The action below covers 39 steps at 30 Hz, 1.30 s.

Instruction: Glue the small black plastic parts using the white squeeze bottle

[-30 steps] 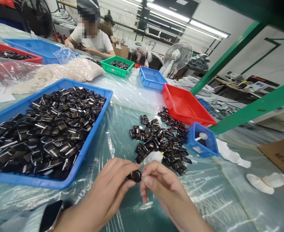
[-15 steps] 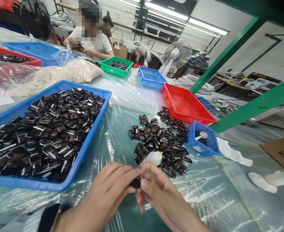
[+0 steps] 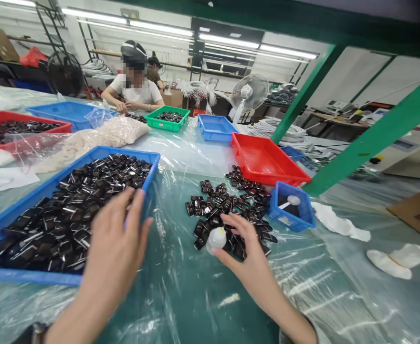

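Note:
My left hand (image 3: 115,239), palm down with fingers stretched and slightly apart, is over the right side of a large blue tray (image 3: 152,167). The tray is full of small glossy black plastic pieces (image 3: 102,186); I see nothing in this hand, though its palm is hidden. My right hand (image 3: 247,248) is open, thumb and fingers curved apart around a small white squeeze bottle (image 3: 216,239) with a yellowish tip. The thumb is at the bottle's lower edge; whether it touches I cannot tell. Loose black pieces (image 3: 227,200) lie piled behind the bottle.
A small blue bin (image 3: 308,215) with a white spoon (image 3: 293,200) stands right of the pile. Behind are a red tray (image 3: 267,160), a blue tray (image 3: 215,126) and a green tray (image 3: 165,125). A green post (image 3: 313,91) rises at right. A co-worker (image 3: 134,91) sits across the table.
My hands were together on a black piece and have parted. The left has moved to the big blue tray, the right to the white bottle. The black piece is no longer visible between them.

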Motion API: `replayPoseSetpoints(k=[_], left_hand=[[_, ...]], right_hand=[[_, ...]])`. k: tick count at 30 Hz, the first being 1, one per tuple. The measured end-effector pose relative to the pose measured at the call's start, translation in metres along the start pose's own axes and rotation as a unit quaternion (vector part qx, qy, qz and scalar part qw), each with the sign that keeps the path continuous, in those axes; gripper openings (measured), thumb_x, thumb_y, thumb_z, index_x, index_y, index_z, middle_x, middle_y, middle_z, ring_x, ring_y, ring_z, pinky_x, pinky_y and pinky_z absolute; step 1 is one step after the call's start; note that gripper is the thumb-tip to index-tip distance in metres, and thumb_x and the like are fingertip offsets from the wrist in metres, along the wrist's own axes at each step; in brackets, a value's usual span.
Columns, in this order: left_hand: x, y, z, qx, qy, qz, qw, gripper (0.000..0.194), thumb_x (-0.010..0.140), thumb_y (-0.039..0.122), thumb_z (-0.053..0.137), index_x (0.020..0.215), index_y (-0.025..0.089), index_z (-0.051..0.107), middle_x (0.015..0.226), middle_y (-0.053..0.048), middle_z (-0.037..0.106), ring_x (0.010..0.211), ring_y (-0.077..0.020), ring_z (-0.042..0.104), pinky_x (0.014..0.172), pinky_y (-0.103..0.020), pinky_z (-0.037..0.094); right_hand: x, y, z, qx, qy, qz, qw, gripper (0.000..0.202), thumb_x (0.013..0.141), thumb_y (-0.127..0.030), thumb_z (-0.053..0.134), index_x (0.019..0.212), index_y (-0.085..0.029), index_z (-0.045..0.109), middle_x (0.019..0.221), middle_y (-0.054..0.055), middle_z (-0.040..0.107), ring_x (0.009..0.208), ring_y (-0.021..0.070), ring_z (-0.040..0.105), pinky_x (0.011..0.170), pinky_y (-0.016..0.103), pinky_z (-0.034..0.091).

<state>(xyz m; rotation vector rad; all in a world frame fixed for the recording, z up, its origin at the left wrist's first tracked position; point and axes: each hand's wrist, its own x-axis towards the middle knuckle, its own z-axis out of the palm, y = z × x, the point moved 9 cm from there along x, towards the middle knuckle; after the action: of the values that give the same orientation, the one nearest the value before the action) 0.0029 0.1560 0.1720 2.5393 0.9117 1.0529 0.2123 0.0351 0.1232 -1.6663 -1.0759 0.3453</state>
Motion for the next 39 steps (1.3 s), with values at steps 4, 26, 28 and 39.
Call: replayPoseSetpoints(k=[4, 26, 28, 39], left_hand=[[-0.021, 0.046, 0.070, -0.002, -0.125, 0.121, 0.985, 0.034, 0.096, 0.012, 0.039, 0.127, 0.013, 0.053, 0.120, -0.018, 0.059, 0.104, -0.0343, 0.057, 0.084, -0.054, 0.050], [-0.040, 0.017, 0.106, -0.455, -0.232, -0.255, 0.821, 0.034, 0.101, 0.046, 0.033, 0.087, 0.021, 0.052, 0.064, 0.003, 0.058, 0.065, -0.0163, 0.059, 0.068, -0.028, 0.048], [-0.042, 0.017, 0.107, -0.473, -0.240, -0.265, 0.805, 0.037, 0.101, 0.048, 0.032, 0.086, 0.021, 0.053, 0.070, 0.001, 0.061, 0.073, -0.0171, 0.059, 0.074, -0.029, 0.046], [-0.056, 0.009, 0.109, -0.401, -0.287, -0.302, 0.816, 0.036, 0.097, 0.053, 0.036, 0.083, 0.022, 0.049, 0.074, 0.002, 0.036, 0.071, -0.0165, 0.037, 0.061, -0.027, 0.028]], right_hand=[[-0.002, 0.011, 0.017, -0.017, -0.060, 0.031, 0.998, 0.024, 0.080, -0.030, 0.068, 0.102, -0.024, 0.060, 0.105, 0.006, 0.071, 0.100, 0.0262, 0.065, 0.087, 0.044, 0.050], [-0.014, 0.019, -0.024, 0.105, -0.025, 0.076, 0.991, 0.028, 0.089, -0.042, 0.060, 0.113, -0.030, 0.056, 0.103, 0.005, 0.068, 0.090, 0.0190, 0.069, 0.075, 0.028, 0.056], [-0.015, 0.020, -0.025, 0.136, -0.015, 0.096, 0.986, 0.029, 0.087, -0.045, 0.061, 0.112, -0.030, 0.058, 0.095, 0.003, 0.070, 0.076, 0.0165, 0.071, 0.068, 0.025, 0.056], [-0.028, 0.019, -0.022, 0.104, 0.013, 0.171, 0.980, 0.034, 0.076, -0.056, 0.068, 0.102, -0.035, 0.062, 0.071, -0.004, 0.073, 0.059, 0.0122, 0.064, 0.056, 0.017, 0.053]])
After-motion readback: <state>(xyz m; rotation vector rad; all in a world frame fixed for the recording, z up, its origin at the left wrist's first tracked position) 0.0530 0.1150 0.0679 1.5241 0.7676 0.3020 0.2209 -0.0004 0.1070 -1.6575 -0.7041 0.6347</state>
